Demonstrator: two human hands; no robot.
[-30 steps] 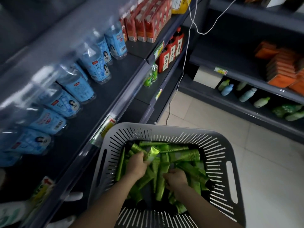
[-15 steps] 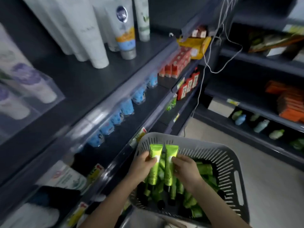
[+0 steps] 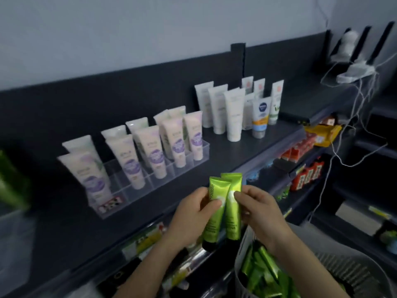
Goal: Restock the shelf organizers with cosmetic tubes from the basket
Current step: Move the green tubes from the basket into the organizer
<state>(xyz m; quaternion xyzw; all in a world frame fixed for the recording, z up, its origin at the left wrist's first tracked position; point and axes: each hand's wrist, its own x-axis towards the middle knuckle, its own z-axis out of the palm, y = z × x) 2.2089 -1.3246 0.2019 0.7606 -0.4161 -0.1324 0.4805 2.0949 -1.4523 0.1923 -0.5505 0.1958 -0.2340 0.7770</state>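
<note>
Single head-worn wide-angle view, looking forward and down along a dark shelf at close range, both forearms entering from the bottom edge.

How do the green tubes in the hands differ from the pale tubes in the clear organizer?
Colour: the green tubes are bright green with dark caps; the pale tubes are cream with purple labels. State: the green tubes are gripped between left hand and right hand, off the shelf; the pale tubes stand in the clear organizer. Both point cap down.
</note>
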